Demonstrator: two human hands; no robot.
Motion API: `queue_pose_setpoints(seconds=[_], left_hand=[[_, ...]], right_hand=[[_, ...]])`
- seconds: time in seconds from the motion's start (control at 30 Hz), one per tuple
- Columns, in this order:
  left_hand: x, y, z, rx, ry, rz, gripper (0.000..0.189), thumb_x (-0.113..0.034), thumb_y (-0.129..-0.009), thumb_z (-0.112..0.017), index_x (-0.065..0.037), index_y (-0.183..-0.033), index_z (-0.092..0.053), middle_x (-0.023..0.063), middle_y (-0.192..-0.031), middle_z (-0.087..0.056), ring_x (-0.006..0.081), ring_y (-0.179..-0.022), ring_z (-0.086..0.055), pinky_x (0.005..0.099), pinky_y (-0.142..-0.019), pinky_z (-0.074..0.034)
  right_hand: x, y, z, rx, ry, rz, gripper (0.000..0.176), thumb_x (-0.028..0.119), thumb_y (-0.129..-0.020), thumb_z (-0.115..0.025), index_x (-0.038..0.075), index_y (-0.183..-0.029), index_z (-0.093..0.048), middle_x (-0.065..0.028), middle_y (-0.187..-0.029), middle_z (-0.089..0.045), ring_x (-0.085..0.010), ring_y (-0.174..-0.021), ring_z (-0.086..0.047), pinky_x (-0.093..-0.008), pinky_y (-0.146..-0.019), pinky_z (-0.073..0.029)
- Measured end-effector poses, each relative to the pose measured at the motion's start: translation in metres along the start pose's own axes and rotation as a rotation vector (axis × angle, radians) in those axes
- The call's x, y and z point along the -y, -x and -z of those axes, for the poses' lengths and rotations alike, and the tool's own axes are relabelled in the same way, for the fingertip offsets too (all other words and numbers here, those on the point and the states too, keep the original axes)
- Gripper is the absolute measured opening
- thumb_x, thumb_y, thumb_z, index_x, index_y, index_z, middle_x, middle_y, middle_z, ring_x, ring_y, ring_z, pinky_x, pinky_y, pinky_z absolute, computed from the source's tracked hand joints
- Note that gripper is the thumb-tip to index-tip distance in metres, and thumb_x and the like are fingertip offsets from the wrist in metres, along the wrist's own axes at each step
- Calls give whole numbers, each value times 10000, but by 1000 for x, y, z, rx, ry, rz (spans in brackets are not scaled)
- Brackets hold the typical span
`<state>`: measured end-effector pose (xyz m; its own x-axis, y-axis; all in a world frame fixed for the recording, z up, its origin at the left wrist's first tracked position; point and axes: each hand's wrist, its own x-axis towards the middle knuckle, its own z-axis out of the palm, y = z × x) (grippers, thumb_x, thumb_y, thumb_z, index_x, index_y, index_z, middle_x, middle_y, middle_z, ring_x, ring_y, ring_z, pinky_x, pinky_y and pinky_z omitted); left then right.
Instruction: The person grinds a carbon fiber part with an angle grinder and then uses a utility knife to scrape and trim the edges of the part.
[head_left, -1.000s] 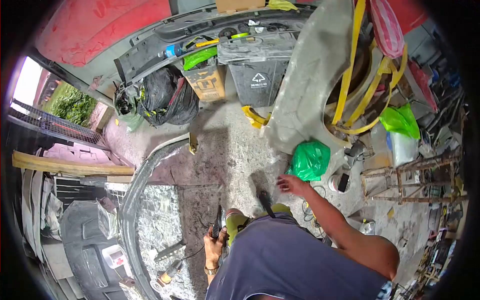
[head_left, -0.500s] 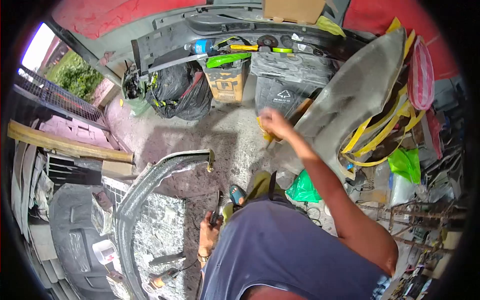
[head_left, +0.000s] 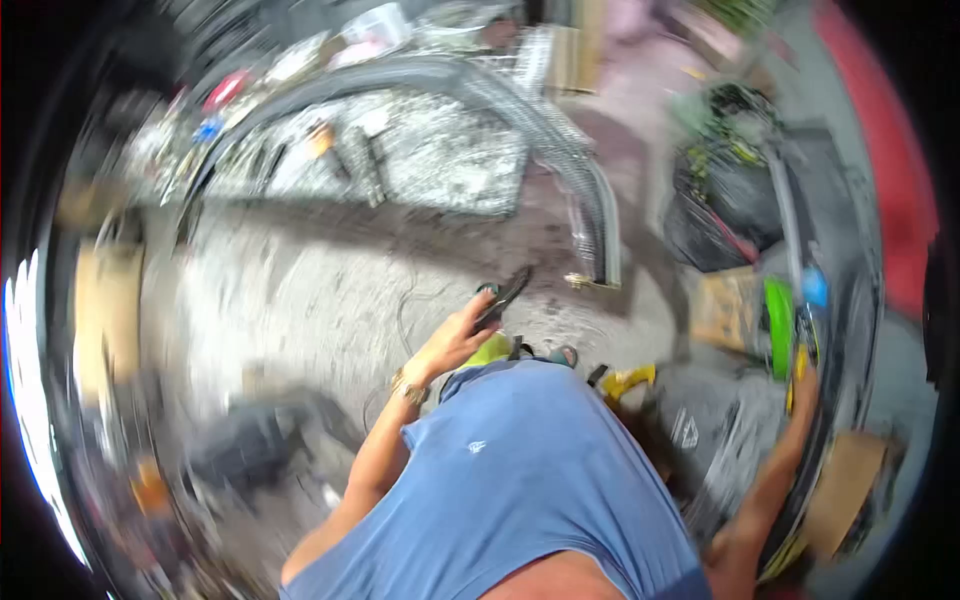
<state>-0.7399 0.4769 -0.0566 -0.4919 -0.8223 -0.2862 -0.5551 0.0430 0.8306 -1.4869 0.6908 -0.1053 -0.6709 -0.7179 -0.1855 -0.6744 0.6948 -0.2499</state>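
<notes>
My left hand (head_left: 460, 340), with a watch on its wrist, is closed round a dark, narrow tool (head_left: 508, 298) in front of my body. My right hand (head_left: 805, 385) reaches out to the far right, beside a yellow item (head_left: 799, 372) on the dark curved panel (head_left: 840, 350). Blur hides its fingers, so its grip on the yellow item cannot be made out. Near that hand are a blue-labelled bottle (head_left: 815, 287) and a bright green strip (head_left: 778, 327). A long curved grey part (head_left: 470, 85) arches over a speckled work surface (head_left: 430, 150).
Black bags (head_left: 715, 215) and a cardboard box (head_left: 725, 308) stand at the right. A power tool with an orange part (head_left: 322, 140) lies on the speckled surface. A cable (head_left: 402, 305) runs over the floor. Another cardboard piece (head_left: 845, 490) is at the lower right.
The view has swung round to the left and blurred. My right hand has moved from over the floor near the grey bin to the curved panel. My left hand still holds the dark tool.
</notes>
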Motion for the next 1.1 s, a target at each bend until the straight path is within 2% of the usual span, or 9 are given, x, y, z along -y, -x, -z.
queue_pose_setpoints(seconds=[0.17, 0.27, 0.4, 0.5, 0.57, 0.63, 0.73, 0.97, 1.1], left_hand=[[2, 37, -3, -302, 17, 190, 517, -327, -988, -585, 19, -1345, -442, 207, -1019, -665, 287, -935, -656, 397, -825, -488], [-1, 52, 22, -336, 248, 285, 403, -306, -995, -576, 4, -1239, -493, 66, -787, -598, 127, -681, -567, 315, -633, -477], [34, 72, 55, -390, 489, 203, 216, -172, -976, -586, -45, -1138, -518, 26, -814, -611, 111, -709, -588, 273, -644, -492], [57, 91, 82, -564, 725, 43, 219, -133, -957, -605, -40, -1133, -514, 33, -819, -622, 124, -732, -616, 277, -665, -511], [80, 107, 103, -673, 798, 60, 241, -115, -923, -666, -27, -1115, -551, 49, -876, -636, 127, -771, -627, 298, -723, -528], [112, 128, 125, -730, 613, 156, 297, -135, -898, -718, -19, -1127, -568, 39, -899, -629, 97, -800, -598, 281, -753, -516], [127, 156, 148, -956, 635, -104, 454, -179, -832, -812, -11, -1165, -553, 12, -909, -611, 83, -830, -562, 273, -768, -498], [173, 260, 218, -1171, 321, -81, 450, -197, -851, -794, -13, -1162, -526, 128, -887, -614, 190, -771, -600, 320, -706, -496], [223, 296, 233, -1370, 571, 49, 429, -175, -878, -770, -15, -1197, -532, 39, -966, -634, 103, -899, -599, 284, -790, -509]], right_hand=[[-37, -26, 4, -40, 323, -128, 405, 303, -891, -657, 32, -1191, -634, -260, -1107, -673, -460, -1048, -621, -487, -835, -494], [-38, -9, 19, -239, 324, -107, 419, 279, -917, -617, 20, -1246, -593, -275, -1137, -655, -467, -1060, -613, -498, -848, -487], [-36, 0, 79, -276, -154, 4, 412, 220, -966, -555, -10, -1307, -529, -193, -1170, -633, -317, -1040, -623, -427, -914, -472], [216, 117, 84, -333, -1066, 187, 449, 203, -1028, -508, 7, -1425, -436, -106, -1112, -625, -204, -975, -612, -367, -879, -497], [340, 152, 31, -35, -1336, 306, 354, 215, -1032, -498, 19, -1326, -479, -129, -1132, -614, -236, -1060, -588, -376, -903, -476], [501, 216, -33, 639, -1483, 553, 341, 207, -1024, -524, 25, -1310, -483, -131, -1098, -613, -240, -1028, -601, -359, -882, -502], [675, 322, -135, 1065, -1515, 469, 281, 157, -1024, -531, 31, -1272, -495, -120, -1069, -635, -238, -966, -643, -366, -873, -540], [883, 503, -235, 1736, -1370, 523, 220, 159, -1033, -535, 69, -1234, -526, -74, -1101, -673, -164, -985, -665, -310, -863, -552], [930, 572, -266, 1741, -1185, 575, 228, 178, -1015, -573, 64, -1208, -529, -89, -1050, -691, -169, -895, -683, -303, -813, -554]])
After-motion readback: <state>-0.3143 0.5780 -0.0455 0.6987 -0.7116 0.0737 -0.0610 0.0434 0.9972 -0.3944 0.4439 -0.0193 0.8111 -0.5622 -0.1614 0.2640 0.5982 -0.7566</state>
